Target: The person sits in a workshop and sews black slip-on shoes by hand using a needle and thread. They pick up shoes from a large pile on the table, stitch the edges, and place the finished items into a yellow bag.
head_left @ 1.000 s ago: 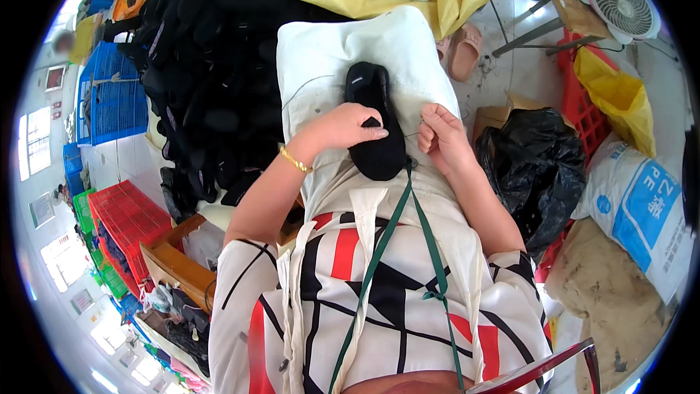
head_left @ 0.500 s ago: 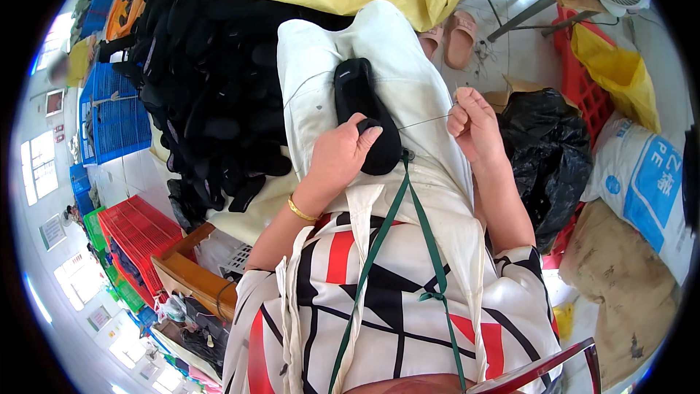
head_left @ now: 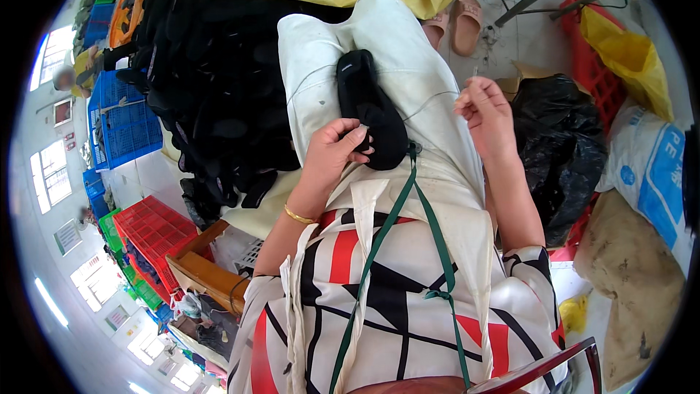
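Sewing black slipper [head_left: 370, 111] on lap, middle of white apron [head_left: 408, 66]. Left hand [head_left: 334, 155] curled, fingers pressing slipper's near end. Right hand [head_left: 485, 113] raised beside it, pinching needle, thread taut. Better draw thread straight, keep slipper pinned.

A cream apron [head_left: 408, 66] is lying spread over the person's lap, carrying a black shoe upper [head_left: 372, 106] that is resting lengthwise along its middle.
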